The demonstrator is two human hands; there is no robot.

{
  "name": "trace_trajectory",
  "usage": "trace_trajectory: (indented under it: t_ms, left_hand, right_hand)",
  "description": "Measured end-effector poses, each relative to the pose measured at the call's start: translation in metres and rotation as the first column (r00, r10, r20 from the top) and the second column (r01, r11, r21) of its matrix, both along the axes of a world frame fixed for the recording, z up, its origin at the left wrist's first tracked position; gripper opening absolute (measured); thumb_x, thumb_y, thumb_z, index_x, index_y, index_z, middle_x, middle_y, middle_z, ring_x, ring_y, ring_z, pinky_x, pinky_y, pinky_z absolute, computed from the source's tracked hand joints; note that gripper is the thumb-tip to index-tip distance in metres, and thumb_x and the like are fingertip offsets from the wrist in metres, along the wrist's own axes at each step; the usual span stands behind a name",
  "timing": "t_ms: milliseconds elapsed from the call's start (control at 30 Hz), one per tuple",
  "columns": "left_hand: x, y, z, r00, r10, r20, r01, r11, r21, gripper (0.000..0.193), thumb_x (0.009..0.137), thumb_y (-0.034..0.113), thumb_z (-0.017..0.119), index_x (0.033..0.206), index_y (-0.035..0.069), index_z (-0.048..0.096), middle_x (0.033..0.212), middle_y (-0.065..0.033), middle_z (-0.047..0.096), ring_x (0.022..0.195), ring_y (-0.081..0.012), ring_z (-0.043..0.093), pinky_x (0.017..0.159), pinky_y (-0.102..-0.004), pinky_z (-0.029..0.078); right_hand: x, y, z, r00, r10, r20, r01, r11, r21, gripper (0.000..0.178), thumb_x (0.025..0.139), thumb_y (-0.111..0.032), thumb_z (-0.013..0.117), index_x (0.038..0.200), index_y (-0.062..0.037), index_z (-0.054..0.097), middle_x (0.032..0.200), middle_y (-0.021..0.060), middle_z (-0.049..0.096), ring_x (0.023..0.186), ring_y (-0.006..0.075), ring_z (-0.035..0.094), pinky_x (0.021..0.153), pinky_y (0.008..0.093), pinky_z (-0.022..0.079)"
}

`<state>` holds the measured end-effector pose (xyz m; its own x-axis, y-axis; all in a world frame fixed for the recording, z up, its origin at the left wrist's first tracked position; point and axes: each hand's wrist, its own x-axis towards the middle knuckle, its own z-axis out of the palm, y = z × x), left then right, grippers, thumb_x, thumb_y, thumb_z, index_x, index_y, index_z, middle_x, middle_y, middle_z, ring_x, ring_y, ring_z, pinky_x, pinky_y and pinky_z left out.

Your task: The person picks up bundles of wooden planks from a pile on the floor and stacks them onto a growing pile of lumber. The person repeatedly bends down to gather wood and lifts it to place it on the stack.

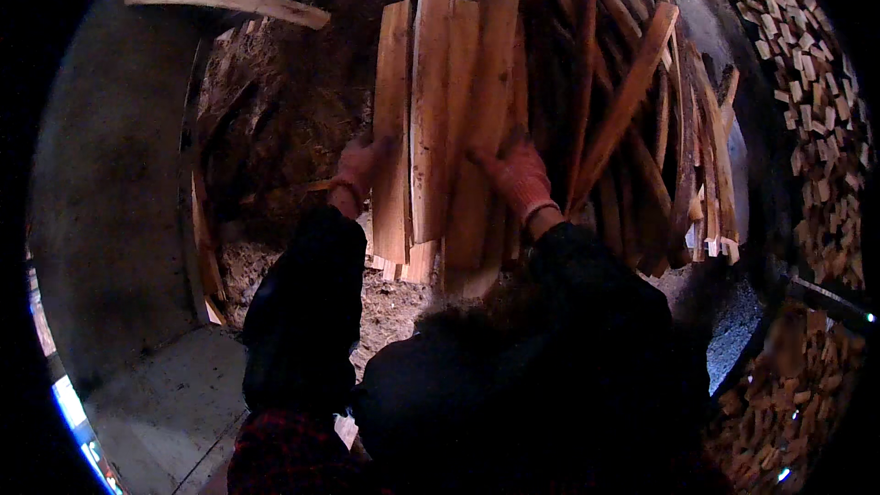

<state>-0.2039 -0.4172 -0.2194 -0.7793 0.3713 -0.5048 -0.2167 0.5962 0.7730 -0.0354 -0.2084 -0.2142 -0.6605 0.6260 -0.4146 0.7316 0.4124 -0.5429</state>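
The boards lie side by side at the centre of the scene, lengthwise from near to far. They are rough-sawn, orange-brown and uneven in length; one left of the middle carries dark specks. Their near ends are staggered, with paler ends showing beneath.

The left hand, gloved, is at the left edge of the boards; its fingers are lost in shadow, so its closure cannot be determined. The right hand lies against the right-hand boards, thumb pointing left — whether it is clamped on them, I cannot tell.

Underneath, the ground is brown and littered. To the right stands a jumble of slats, one leaning across the rest. A grey wall closes the left side — split firewood is stacked at far right. Lighting is dim.
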Motion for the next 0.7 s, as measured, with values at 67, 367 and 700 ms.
trace_trajectory:
  t_ms: [67,367,700]
  left_hand:
    - [0.000,0.004,-0.014,0.991,0.049,0.125,-0.059,0.996,0.074,0.061,0.088,0.042,0.067,0.127,-0.004,0.058,0.113,-0.0121,0.068,0.095,-0.0223,0.065,0.085,-0.0337,0.050]
    - [0.017,0.014,-0.003,0.803,0.072,0.591,-0.388,0.816,0.428,0.053,0.092,0.041,0.067,0.128,0.002,0.058,0.119,-0.0047,0.065,0.103,-0.0198,0.062,0.091,-0.0340,0.049]
    - [0.051,-0.022,-0.055,0.848,-0.006,0.530,-0.399,0.650,0.647,0.057,0.099,0.035,0.056,0.144,0.003,0.044,0.144,-0.0055,0.049,0.132,-0.0185,0.046,0.113,-0.0322,0.033]
  right_hand:
    - [-0.008,0.014,0.012,0.993,0.065,0.095,-0.052,0.989,-0.137,0.096,0.074,-0.062,0.071,0.137,0.0043,0.042,0.130,0.0266,0.057,0.122,0.0393,0.054,0.103,0.0428,0.044]
    - [-0.021,0.031,0.018,0.985,0.155,0.075,-0.136,0.968,-0.209,0.101,0.073,-0.075,0.062,0.132,0.0066,0.051,0.122,0.0285,0.061,0.117,0.0416,0.058,0.100,0.0438,0.047]
    - [0.012,0.021,-0.019,0.994,0.090,-0.057,-0.090,0.996,0.008,0.088,0.083,-0.068,0.056,0.145,-0.0082,0.039,0.138,0.0271,0.050,0.127,0.0401,0.049,0.105,0.0432,0.039]
